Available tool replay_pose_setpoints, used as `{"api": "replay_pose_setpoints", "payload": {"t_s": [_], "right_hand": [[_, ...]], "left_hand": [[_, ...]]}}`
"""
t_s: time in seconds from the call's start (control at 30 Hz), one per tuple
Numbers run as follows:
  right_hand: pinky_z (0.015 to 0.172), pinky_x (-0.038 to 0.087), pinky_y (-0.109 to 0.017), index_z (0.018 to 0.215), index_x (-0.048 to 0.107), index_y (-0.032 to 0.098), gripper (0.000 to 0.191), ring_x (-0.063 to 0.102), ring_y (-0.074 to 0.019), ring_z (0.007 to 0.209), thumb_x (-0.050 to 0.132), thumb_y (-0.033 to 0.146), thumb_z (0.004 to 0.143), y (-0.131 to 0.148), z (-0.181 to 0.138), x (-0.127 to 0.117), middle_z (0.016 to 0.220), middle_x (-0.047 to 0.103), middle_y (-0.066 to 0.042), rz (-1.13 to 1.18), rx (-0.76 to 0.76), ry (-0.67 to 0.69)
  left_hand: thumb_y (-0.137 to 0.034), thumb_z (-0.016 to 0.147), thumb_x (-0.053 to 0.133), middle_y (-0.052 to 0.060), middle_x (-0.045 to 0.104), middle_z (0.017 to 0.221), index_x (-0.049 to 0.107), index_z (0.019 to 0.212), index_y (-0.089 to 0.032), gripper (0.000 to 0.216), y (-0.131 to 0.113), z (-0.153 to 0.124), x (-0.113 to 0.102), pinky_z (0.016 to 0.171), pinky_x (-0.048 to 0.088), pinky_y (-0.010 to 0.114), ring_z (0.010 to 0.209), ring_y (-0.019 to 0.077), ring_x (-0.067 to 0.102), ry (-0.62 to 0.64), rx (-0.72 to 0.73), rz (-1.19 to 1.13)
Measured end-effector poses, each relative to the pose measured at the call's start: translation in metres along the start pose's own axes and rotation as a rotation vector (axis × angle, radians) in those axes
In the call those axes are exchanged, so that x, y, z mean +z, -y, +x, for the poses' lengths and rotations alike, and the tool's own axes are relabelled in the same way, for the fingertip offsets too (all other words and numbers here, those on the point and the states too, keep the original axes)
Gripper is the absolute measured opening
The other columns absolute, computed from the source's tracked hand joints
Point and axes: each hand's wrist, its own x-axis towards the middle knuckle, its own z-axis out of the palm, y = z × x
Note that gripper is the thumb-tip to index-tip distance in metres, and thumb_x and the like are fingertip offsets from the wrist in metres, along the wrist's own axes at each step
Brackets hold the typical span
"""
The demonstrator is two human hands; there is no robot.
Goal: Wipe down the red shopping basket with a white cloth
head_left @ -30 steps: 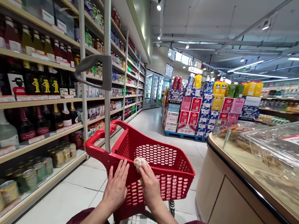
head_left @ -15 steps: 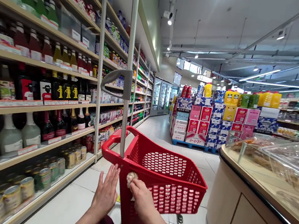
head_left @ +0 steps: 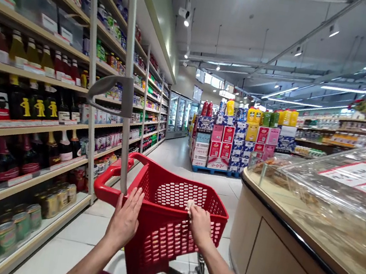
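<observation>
In front of me stands a red plastic shopping basket trolley with perforated sides and a grey pull handle on a metal pole. My left hand lies flat against its upper rear corner, below the pole's foot, fingers stretched out. Closed on a crumpled whitish cloth or tissue, my right hand is at the near top rim of the basket. The cloth touches the rim, and part of it is hidden by the fingers.
Shelves of bottles and cans run along the left. On the right is a curved counter with clear-covered food. Stacked drink cartons stand on a blue pallet ahead, with glass-door fridges further back.
My right hand has moved with the cloth from the basket's side up and right to its top rim. My left hand stays at the rear corner, slightly higher. The view has shifted right.
</observation>
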Motion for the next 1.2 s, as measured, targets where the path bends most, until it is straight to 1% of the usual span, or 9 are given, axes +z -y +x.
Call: {"api": "replay_pose_setpoints", "payload": {"t_s": [0.13, 0.27, 0.4, 0.5, 0.63, 0.8, 0.97, 1.1, 1.2], "right_hand": [[0.087, 0.043, -0.032, 0.112, 0.056, 0.026, 0.045, 0.057, -0.0149, 0.099, 0.034, 0.005, 0.08, -0.012, -0.006, 0.003, 0.106, 0.064, -0.003, -0.037, -0.005, -0.005], [0.1, 0.034, -0.035, 0.129, 0.038, 0.026, 0.06, 0.037, -0.0127, 0.122, 0.031, -0.001, 0.075, -0.027, -0.018, 0.01, 0.131, 0.045, 0.0, 0.025, -0.097, 0.004], [0.1, 0.034, -0.04, 0.127, 0.041, 0.025, 0.061, 0.038, -0.0142, 0.121, 0.029, -0.001, 0.073, -0.101, -0.042, -0.024, 0.13, 0.046, -0.001, -0.027, 0.164, -0.092], [0.1, 0.034, -0.04, 0.125, 0.044, 0.023, 0.063, 0.04, -0.0141, 0.12, 0.028, -0.002, 0.069, -0.128, -0.049, -0.031, 0.128, 0.048, -0.003, -0.063, 0.282, -0.16], [0.101, 0.034, -0.038, 0.121, 0.048, 0.027, 0.06, 0.04, -0.0127, 0.12, 0.032, 0.0, 0.07, -0.125, -0.051, -0.014, 0.127, 0.049, 0.0, 0.029, 0.111, -0.054], [0.098, 0.038, -0.038, 0.122, 0.047, 0.024, 0.059, 0.044, -0.0151, 0.117, 0.033, 0.001, 0.07, -0.142, -0.058, -0.018, 0.125, 0.051, -0.003, -0.029, 0.313, -0.16], [0.099, 0.036, -0.038, 0.121, 0.049, 0.025, 0.056, 0.042, -0.0156, 0.119, 0.034, 0.003, 0.072, -0.137, -0.056, -0.018, 0.126, 0.05, -0.002, 0.001, 0.211, -0.098], [0.091, 0.043, -0.039, 0.118, 0.053, 0.019, 0.048, 0.047, -0.0194, 0.114, 0.032, 0.009, 0.076, -0.143, -0.096, -0.018, 0.125, 0.05, -0.008, -0.085, 0.431, -0.127], [0.08, 0.05, -0.031, 0.107, 0.061, 0.026, 0.043, 0.058, -0.017, 0.099, 0.035, 0.011, 0.076, -0.149, -0.137, -0.018, 0.113, 0.06, -0.003, -0.053, 0.427, -0.002]], "left_hand": [[-0.012, 0.063, 0.04, 0.009, 0.048, 0.128, 0.048, 0.121, -0.013, 0.059, -0.015, 0.011, 0.018, 0.107, 0.004, 0.045, 0.125, 0.0235, 0.031, 0.102, 0.039, 0.01], [-0.012, 0.062, 0.039, 0.008, 0.047, 0.129, 0.049, 0.121, -0.012, 0.06, -0.022, 0.014, 0.022, 0.107, 0.006, 0.044, 0.124, 0.023, 0.034, 0.134, 0.062, 0.018], [-0.013, 0.062, 0.039, 0.008, 0.045, 0.131, 0.049, 0.121, -0.012, 0.06, -0.025, 0.016, 0.02, 0.107, 0.007, 0.044, 0.125, 0.0226, 0.032, 0.165, 0.063, 0.035], [-0.014, 0.062, 0.04, 0.009, 0.044, 0.131, 0.049, 0.121, -0.011, 0.06, -0.036, 0.019, 0.023, 0.106, 0.005, 0.046, 0.126, 0.0238, 0.031, 0.208, 0.062, 0.037], [-0.016, 0.065, 0.041, 0.011, 0.043, 0.132, 0.047, 0.123, -0.01, 0.059, -0.053, 0.023, 0.03, 0.106, 0.007, 0.045, 0.126, 0.0253, 0.03, 0.259, 0.078, 0.057], [-0.018, 0.066, 0.042, 0.012, 0.042, 0.132, 0.044, 0.125, -0.01, 0.059, -0.063, 0.023, 0.035, 0.106, 0.006, 0.045, 0.127, 0.0262, 0.027, 0.247, 0.093, 0.066], [-0.021, 0.068, 0.041, 0.013, 0.041, 0.133, 0.042, 0.126, -0.008, 0.059, -0.077, 0.023, 0.041, 0.106, 0.01, 0.044, 0.127, 0.0267, 0.026, 0.248, 0.093, 0.049], [-0.02, 0.069, 0.04, 0.012, 0.04, 0.134, 0.043, 0.125, -0.007, 0.057, -0.082, 0.023, 0.041, 0.106, 0.013, 0.042, 0.128, 0.0251, 0.026, 0.249, 0.092, 0.034], [-0.02, 0.069, 0.041, 0.013, 0.04, 0.134, 0.045, 0.123, -0.005, 0.056, -0.081, 0.023, 0.04, 0.106, 0.013, 0.041, 0.128, 0.0251, 0.026, 0.246, 0.061, 0.033]]}}
